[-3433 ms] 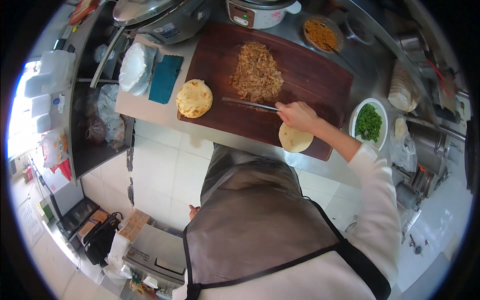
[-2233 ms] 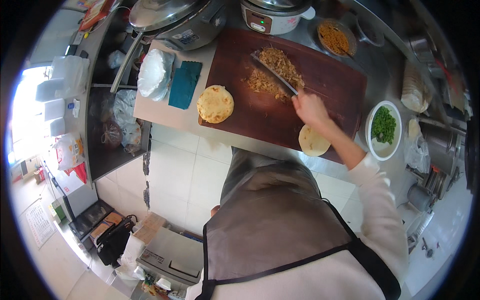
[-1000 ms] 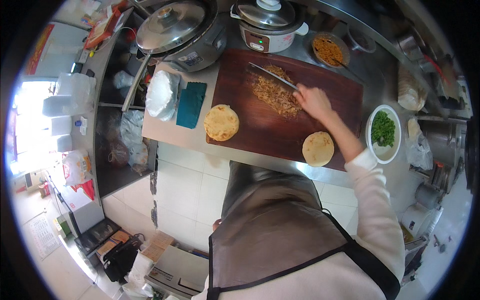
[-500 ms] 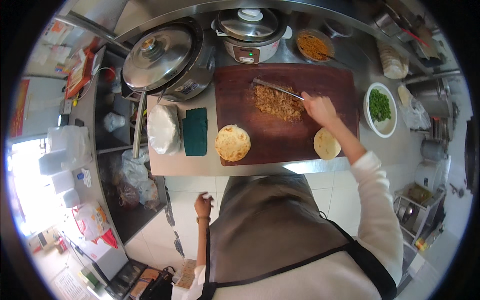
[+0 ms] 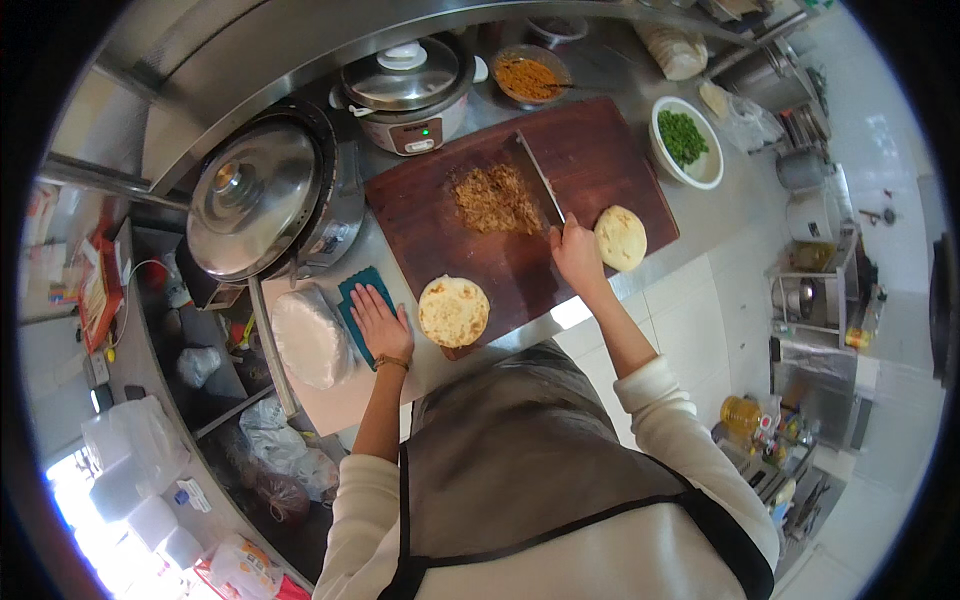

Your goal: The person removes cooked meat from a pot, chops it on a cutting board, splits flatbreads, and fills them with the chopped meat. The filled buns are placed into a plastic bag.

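My left hand [image 5: 377,322] lies flat with fingers stretched out on a dark green cloth [image 5: 362,288], left of the cutting board. In my right hand [image 5: 577,250] is the handle of a cleaver [image 5: 541,178], its blade pointing away from me over the dark wooden board [image 5: 410,215]. Left of the blade, and apart from it, sits a heap of chopped brown meat [image 5: 496,200]. One round browned flatbread [image 5: 453,311] rests at the board's near left edge. A second, paler flatbread [image 5: 621,239] lies at the right edge, just beside my right hand.
A wrapped white bundle [image 5: 312,337] sits left of the cloth. Behind it stands a big lidded pan [image 5: 262,197] with a long handle. A rice cooker [image 5: 410,95], a bowl of orange food [image 5: 531,76] and a white bowl of chopped greens [image 5: 686,142] surround the board's far side.
My left hand has risen from beside my body onto the green cloth. The cleaver has moved off the meat to its right. The whole view has turned.
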